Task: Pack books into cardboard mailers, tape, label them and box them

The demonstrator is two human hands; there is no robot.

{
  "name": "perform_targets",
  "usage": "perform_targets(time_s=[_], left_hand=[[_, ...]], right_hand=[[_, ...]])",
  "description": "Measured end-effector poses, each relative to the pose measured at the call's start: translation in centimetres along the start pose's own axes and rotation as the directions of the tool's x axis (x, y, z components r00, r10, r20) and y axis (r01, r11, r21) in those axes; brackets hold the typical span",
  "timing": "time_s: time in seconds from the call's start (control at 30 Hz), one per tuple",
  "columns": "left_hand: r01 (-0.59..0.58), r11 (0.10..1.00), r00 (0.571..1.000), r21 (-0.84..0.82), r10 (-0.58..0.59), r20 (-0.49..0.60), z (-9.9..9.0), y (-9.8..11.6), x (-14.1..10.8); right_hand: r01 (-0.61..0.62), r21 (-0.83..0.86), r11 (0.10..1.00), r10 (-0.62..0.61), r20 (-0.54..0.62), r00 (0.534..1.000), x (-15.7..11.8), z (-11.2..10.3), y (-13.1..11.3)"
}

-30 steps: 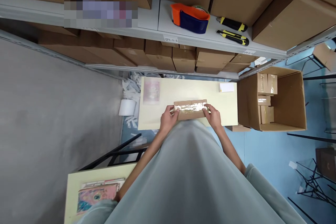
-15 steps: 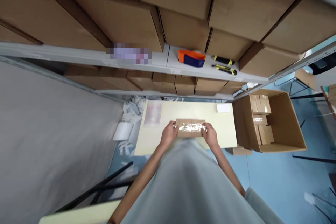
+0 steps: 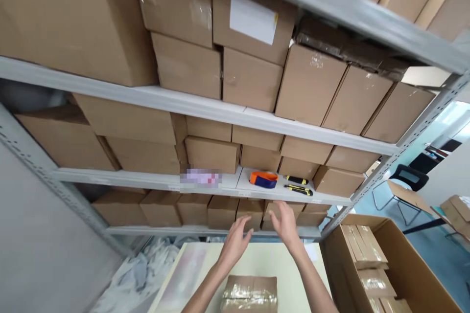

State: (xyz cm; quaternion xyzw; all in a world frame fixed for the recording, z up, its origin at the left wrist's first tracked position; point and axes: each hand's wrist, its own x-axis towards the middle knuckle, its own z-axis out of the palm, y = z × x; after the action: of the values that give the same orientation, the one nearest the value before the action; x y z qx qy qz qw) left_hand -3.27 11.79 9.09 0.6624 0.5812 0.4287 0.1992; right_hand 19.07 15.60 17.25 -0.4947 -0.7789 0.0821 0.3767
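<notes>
My left hand (image 3: 236,242) is raised over the pale yellow table (image 3: 203,259), fingers apart, holding nothing. To its right, my right hand (image 3: 284,222) is also up with its fingers spread, nearest to the lower shelf boxes. Below and between the two forearms, a small cardboard box (image 3: 250,293) with shiny clear tape lies on the table, untouched. On the shelf ahead sit an orange and dark blue band (image 3: 263,180) and two yellow and black cutters (image 3: 298,189).
Metal shelving (image 3: 257,120) full of cardboard boxes stands in front. A large open carton (image 3: 407,259) at the right holds several small taped boxes. White scraps (image 3: 143,266) lie left of the table. A chair (image 3: 407,178) stands farther right.
Both hands have let go of the taped box and risen forward toward the shelves. The view has tilted up, showing more shelves and placing the box lower.
</notes>
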Motion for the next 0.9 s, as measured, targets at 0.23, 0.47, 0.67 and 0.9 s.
perform_targets(time_s=[0.23, 0.47, 0.67, 0.9], left_hand=[[-0.163, 0.986, 0.978, 0.020, 0.164, -0.132, -3.2, 8.9, 9.0], [-0.128, 0.992, 0.986, 0.012, 0.129, -0.110, -3.0, 9.0, 6.1], [-0.030, 0.999, 0.996, -0.019, 0.029, -0.079, -3.6, 7.8, 2.9], [0.174, 0.962, 0.981, -0.211, -0.188, -0.048, -4.9, 7.2, -4.0]], right_hand=[[-0.030, -0.379, 0.925, 0.146, 0.280, 0.949, 13.7, 0.6, -2.6], [-0.058, -0.450, 0.891, 0.243, 0.364, 0.899, 14.2, 2.8, -1.6], [-0.079, -0.416, 0.906, 0.231, 0.330, 0.915, 12.0, 2.2, -0.7], [-0.348, 0.421, 0.838, 0.333, 0.111, 0.936, -0.3, 1.4, -1.8]])
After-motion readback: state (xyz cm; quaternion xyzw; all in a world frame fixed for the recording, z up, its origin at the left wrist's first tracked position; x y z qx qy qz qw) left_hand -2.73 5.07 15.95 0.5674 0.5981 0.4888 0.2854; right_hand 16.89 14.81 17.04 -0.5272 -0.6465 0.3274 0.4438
